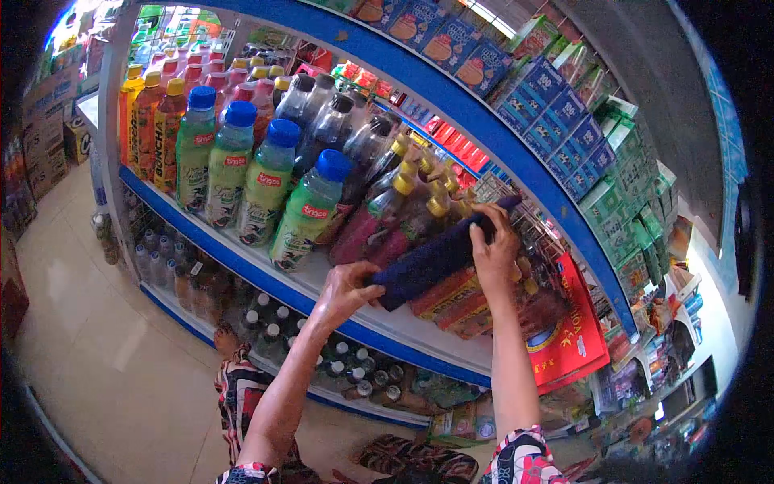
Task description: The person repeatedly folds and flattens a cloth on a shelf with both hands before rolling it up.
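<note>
A dark blue cloth (427, 260) is stretched between my two hands over the middle shelf. My left hand (348, 292) pinches its lower left end, and my right hand (493, 242) grips its upper right part. Behind the cloth stand bottles with yellow caps and dark red drink (387, 211). Red and orange packed bottles (461, 302) lie just below and right of it. Left of my left hand, green bottles with blue caps (308, 211) stand in a row along the shelf front.
Blue cartons (544, 101) and green cartons (617, 214) fill the upper shelf. A red package (568, 331) hangs over the shelf's right end. White-capped bottles (270, 323) stand on the bottom shelf. Orange bottles (168, 121) are at the far left. Tiled floor (121, 323) lies below left.
</note>
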### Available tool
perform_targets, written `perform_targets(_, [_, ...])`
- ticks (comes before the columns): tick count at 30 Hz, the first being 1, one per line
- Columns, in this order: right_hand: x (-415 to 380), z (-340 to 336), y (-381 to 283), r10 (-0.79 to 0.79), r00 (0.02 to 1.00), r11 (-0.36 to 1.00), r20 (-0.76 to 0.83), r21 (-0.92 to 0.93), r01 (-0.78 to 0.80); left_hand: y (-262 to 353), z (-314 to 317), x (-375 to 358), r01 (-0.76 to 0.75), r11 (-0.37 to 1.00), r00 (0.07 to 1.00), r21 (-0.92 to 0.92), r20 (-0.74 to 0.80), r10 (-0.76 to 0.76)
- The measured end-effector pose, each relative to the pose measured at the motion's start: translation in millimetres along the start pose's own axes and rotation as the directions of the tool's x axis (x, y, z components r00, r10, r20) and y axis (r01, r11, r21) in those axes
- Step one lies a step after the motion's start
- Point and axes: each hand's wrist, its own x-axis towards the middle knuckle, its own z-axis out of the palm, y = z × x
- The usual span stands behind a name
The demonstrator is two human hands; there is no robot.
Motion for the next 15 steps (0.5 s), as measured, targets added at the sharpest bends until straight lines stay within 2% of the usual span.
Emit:
perform_targets(2, [13.8,11.5,-1.0,-0.033,0.999,0.999,0.021,0.040,0.032,-0.7,4.8,-2.1,-0.017,0.997,0.998,-0.074,0.056,0.021])
perform_targets(3, [19.9,17.2,-5.8,-0.011,0.998,0.999,0.067,0.035,0.008,0.0,6.4,-1.7,-0.015,1.000,0.997,-0.027,0.069,0.017])
perform_targets(6, [37.4,36.2,-28.0,-0.082,0.992,0.990,0.094,0.121,0.070,1.6,11.7,-2.5,-0.004,0.993,0.993,0.114,0.115,-0.009])
perform_targets(7, [41.9,44.8,-32.3,-0.115,0.988,0.983,0.105,0.155,0.098,-15.4,13.2,2.1,-0.029,0.994,0.993,0.105,0.120,0.016])
perform_targets(9, [50.4,59.6,-39.4,-0.184,0.970,0.964,0.160,0.222,0.147,1.9,11.0,-1.9,-0.022,0.992,0.991,0.123,0.133,0.006])
perform_targets(12, [58.3,69.8,-45.4,-0.278,0.929,0.960,0.244,0.090,0.263,0.8,4.3,-1.1,-0.037,0.982,0.990,0.184,0.143,0.011])
perform_targets(15, [55.1,78.8,-31.4,-0.287,0.891,0.947,0.351,-0.035,0.318,4.7,-0.1,-2.2,-0.059,0.972,0.988,0.227,0.153,0.024])
